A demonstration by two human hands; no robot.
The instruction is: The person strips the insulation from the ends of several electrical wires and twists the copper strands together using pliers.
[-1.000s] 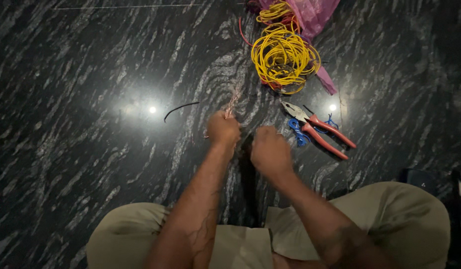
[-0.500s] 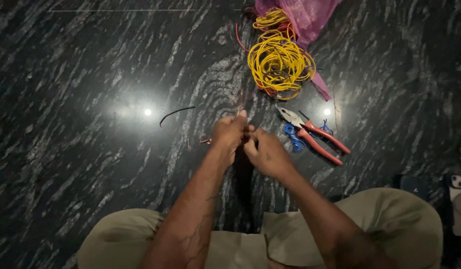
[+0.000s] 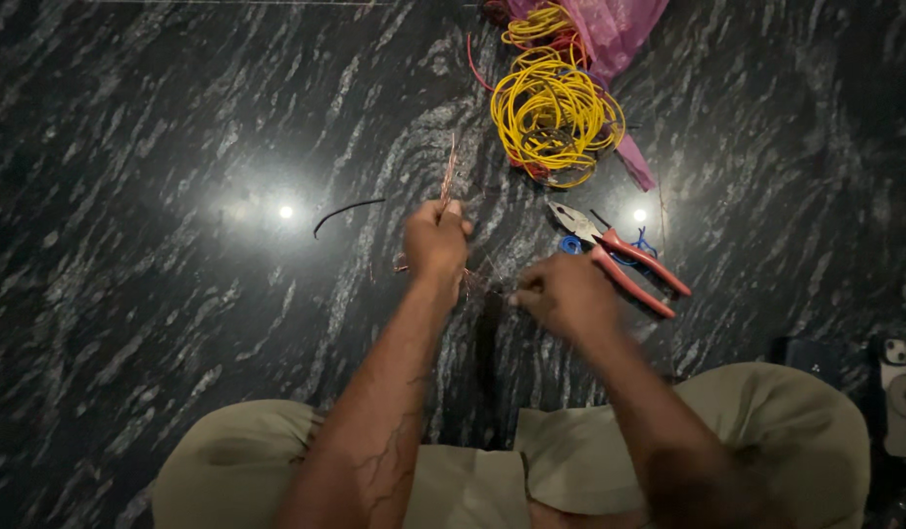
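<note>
Left hand [image 3: 435,238] grip pinches copper strands [image 3: 447,176]; right hand [image 3: 563,294] grip clenched, contents hidden.

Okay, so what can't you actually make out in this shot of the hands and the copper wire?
Head view only:
- Right hand: its fingertips are curled under and blurred, so what they pinch cannot be told.
- Left hand: it covers the lower end of the twisted copper wire strand.
- Pink plastic bag: cut off by the top edge.
- Red-handled pliers: they hide part of a small blue item.
</note>
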